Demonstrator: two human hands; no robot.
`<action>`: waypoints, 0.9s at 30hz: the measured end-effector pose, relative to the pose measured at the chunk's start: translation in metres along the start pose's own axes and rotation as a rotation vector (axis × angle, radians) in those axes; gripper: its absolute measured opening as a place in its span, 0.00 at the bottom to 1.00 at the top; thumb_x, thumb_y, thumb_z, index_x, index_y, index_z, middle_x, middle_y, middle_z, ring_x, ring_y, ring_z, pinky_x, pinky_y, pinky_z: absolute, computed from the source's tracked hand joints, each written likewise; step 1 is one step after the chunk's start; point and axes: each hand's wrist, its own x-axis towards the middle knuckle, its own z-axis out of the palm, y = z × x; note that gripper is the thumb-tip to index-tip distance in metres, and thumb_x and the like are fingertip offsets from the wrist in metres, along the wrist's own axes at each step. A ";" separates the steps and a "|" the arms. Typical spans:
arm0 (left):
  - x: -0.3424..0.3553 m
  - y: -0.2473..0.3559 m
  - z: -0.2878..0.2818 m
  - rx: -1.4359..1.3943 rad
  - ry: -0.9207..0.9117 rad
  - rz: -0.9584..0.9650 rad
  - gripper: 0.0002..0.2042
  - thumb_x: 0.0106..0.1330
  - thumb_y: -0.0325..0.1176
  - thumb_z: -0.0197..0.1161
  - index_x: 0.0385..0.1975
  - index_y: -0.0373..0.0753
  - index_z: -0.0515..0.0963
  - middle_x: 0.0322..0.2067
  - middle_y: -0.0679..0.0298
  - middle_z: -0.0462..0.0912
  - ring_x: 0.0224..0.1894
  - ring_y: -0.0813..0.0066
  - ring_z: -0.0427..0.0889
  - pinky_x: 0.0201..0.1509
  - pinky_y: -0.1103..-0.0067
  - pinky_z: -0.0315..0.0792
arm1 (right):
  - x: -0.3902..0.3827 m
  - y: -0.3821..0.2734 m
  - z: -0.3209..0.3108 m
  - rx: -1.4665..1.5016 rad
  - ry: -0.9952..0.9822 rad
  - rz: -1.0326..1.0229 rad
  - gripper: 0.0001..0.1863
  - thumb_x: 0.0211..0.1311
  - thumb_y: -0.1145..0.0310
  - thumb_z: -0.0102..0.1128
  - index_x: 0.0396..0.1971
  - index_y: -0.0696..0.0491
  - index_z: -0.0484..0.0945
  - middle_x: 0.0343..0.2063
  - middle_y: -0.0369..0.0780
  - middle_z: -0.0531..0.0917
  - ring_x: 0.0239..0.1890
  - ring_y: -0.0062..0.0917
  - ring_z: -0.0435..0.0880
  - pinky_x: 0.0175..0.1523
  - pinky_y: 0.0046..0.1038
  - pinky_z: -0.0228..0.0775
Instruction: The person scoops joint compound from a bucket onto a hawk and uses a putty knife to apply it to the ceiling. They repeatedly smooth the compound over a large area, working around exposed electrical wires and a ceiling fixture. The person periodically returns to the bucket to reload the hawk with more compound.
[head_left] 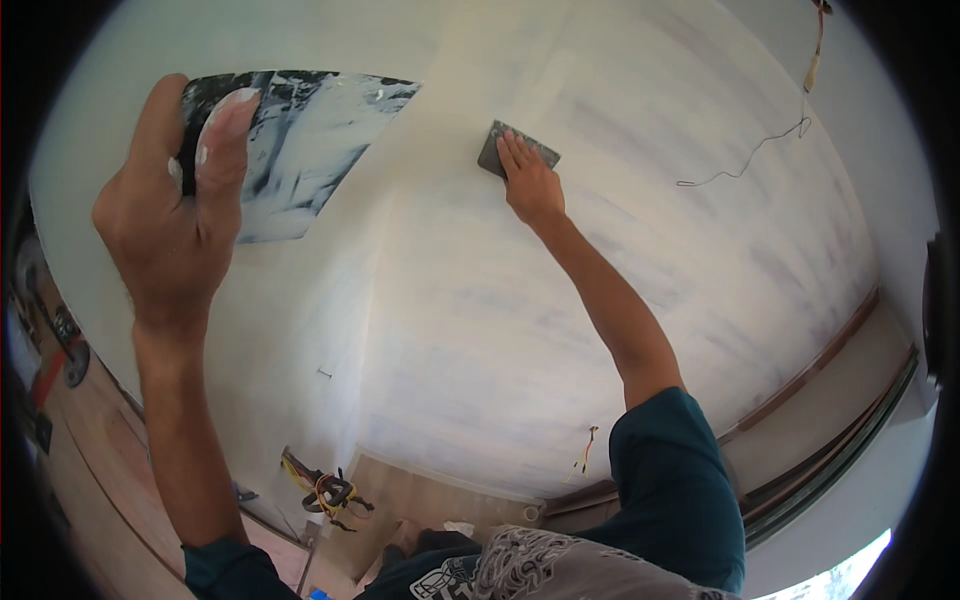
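My left hand (175, 210) is raised at the upper left, closed round the black-edged end of a wide putty knife (310, 160). Its blade is smeared with white filler, and dabs of white stick to my thumb. Against the wall (450, 260), my right hand (533, 182) holds a small dark rectangular sanding pad or flat scraper (490, 150); I cannot tell which. The fingers lie along its face, and part of it is hidden under them. The wall around it is pale, with streaky grey patches.
A bent wire (745, 170) hangs at the upper right. A bundle of coloured cables (330, 492) sticks out low on the left wall, with a nail (324, 373) above. Shorter wires (588, 448) protrude lower right. Long boards (840, 450) run along the right side.
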 end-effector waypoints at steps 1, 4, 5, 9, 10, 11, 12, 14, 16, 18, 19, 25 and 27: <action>0.001 -0.001 -0.001 0.000 0.002 0.005 0.13 0.68 0.37 0.65 0.40 0.32 0.78 0.18 0.64 0.78 0.16 0.82 0.69 0.22 0.86 0.67 | -0.006 -0.006 0.002 0.016 -0.014 0.003 0.31 0.63 0.76 0.51 0.68 0.50 0.62 0.70 0.35 0.62 0.69 0.28 0.64 0.71 0.30 0.62; 0.001 -0.002 -0.001 0.009 0.004 -0.005 0.13 0.67 0.39 0.66 0.37 0.33 0.78 0.17 0.63 0.77 0.15 0.79 0.69 0.21 0.84 0.67 | -0.027 -0.021 0.005 0.049 -0.056 -0.019 0.31 0.61 0.81 0.50 0.67 0.50 0.64 0.70 0.35 0.63 0.69 0.28 0.64 0.72 0.29 0.60; 0.001 -0.001 0.000 0.013 0.003 -0.014 0.14 0.67 0.40 0.66 0.36 0.34 0.78 0.16 0.63 0.77 0.14 0.78 0.68 0.20 0.83 0.67 | -0.036 -0.024 0.007 0.039 -0.075 -0.047 0.32 0.60 0.81 0.50 0.66 0.50 0.64 0.69 0.35 0.63 0.69 0.27 0.64 0.72 0.29 0.61; 0.009 0.008 0.007 0.001 -0.024 0.053 0.15 0.64 0.42 0.67 0.28 0.37 0.73 0.12 0.65 0.70 0.11 0.73 0.66 0.17 0.79 0.64 | -0.049 -0.030 -0.002 0.064 -0.170 -0.073 0.33 0.58 0.84 0.50 0.66 0.48 0.65 0.69 0.34 0.65 0.68 0.28 0.65 0.70 0.29 0.63; 0.009 0.005 0.006 0.031 -0.049 0.060 0.15 0.64 0.43 0.67 0.28 0.37 0.73 0.11 0.65 0.69 0.11 0.73 0.65 0.16 0.78 0.63 | -0.042 -0.030 -0.010 0.072 -0.204 -0.065 0.33 0.58 0.84 0.50 0.66 0.48 0.65 0.68 0.34 0.65 0.68 0.28 0.66 0.69 0.30 0.64; 0.009 0.003 0.004 0.062 -0.075 0.067 0.15 0.64 0.43 0.67 0.28 0.38 0.73 0.11 0.65 0.68 0.11 0.74 0.65 0.16 0.78 0.62 | -0.033 -0.026 -0.019 0.089 -0.254 0.034 0.33 0.58 0.83 0.50 0.65 0.45 0.66 0.67 0.35 0.68 0.66 0.29 0.69 0.64 0.32 0.70; 0.009 0.001 0.005 0.080 -0.092 0.070 0.15 0.64 0.43 0.67 0.28 0.38 0.73 0.11 0.66 0.68 0.11 0.74 0.65 0.15 0.78 0.62 | -0.019 -0.012 -0.029 0.091 -0.201 0.082 0.33 0.59 0.82 0.50 0.65 0.43 0.66 0.65 0.36 0.70 0.62 0.32 0.73 0.59 0.35 0.73; 0.005 0.001 0.011 0.047 -0.060 0.069 0.16 0.63 0.43 0.68 0.28 0.38 0.73 0.10 0.66 0.66 0.10 0.74 0.63 0.15 0.78 0.60 | 0.006 0.037 -0.036 0.120 0.047 0.089 0.31 0.58 0.82 0.49 0.63 0.46 0.68 0.61 0.37 0.75 0.57 0.36 0.77 0.58 0.36 0.74; 0.005 0.002 0.011 0.049 -0.068 0.068 0.16 0.63 0.43 0.68 0.29 0.37 0.73 0.10 0.66 0.67 0.10 0.74 0.63 0.15 0.78 0.60 | 0.048 0.073 -0.065 0.043 0.209 0.094 0.28 0.59 0.81 0.48 0.61 0.48 0.70 0.58 0.39 0.77 0.56 0.37 0.78 0.56 0.36 0.75; 0.006 0.000 0.007 0.075 -0.068 0.101 0.16 0.63 0.44 0.69 0.29 0.37 0.74 0.10 0.66 0.67 0.10 0.74 0.63 0.15 0.77 0.60 | 0.084 0.088 -0.099 -0.016 0.305 0.134 0.27 0.61 0.81 0.45 0.61 0.49 0.71 0.59 0.38 0.76 0.58 0.36 0.77 0.58 0.35 0.74; 0.005 -0.001 0.007 0.075 -0.065 0.111 0.16 0.63 0.44 0.69 0.30 0.37 0.74 0.11 0.65 0.67 0.11 0.74 0.63 0.15 0.77 0.60 | 0.092 0.099 -0.108 -0.102 0.369 0.080 0.28 0.61 0.82 0.44 0.62 0.47 0.70 0.61 0.37 0.75 0.60 0.35 0.75 0.60 0.34 0.73; 0.002 -0.003 0.006 0.033 -0.039 0.129 0.15 0.63 0.43 0.68 0.33 0.36 0.76 0.12 0.64 0.71 0.12 0.72 0.66 0.17 0.78 0.63 | 0.070 0.090 -0.075 -0.040 0.117 0.078 0.31 0.61 0.80 0.45 0.64 0.41 0.68 0.64 0.32 0.71 0.63 0.30 0.72 0.62 0.34 0.72; 0.002 -0.001 0.007 0.063 0.023 0.114 0.15 0.64 0.43 0.68 0.35 0.35 0.77 0.14 0.64 0.74 0.13 0.73 0.70 0.19 0.79 0.67 | 0.052 0.069 -0.056 -0.042 0.065 0.059 0.32 0.59 0.80 0.47 0.64 0.40 0.68 0.64 0.31 0.71 0.64 0.29 0.71 0.60 0.34 0.73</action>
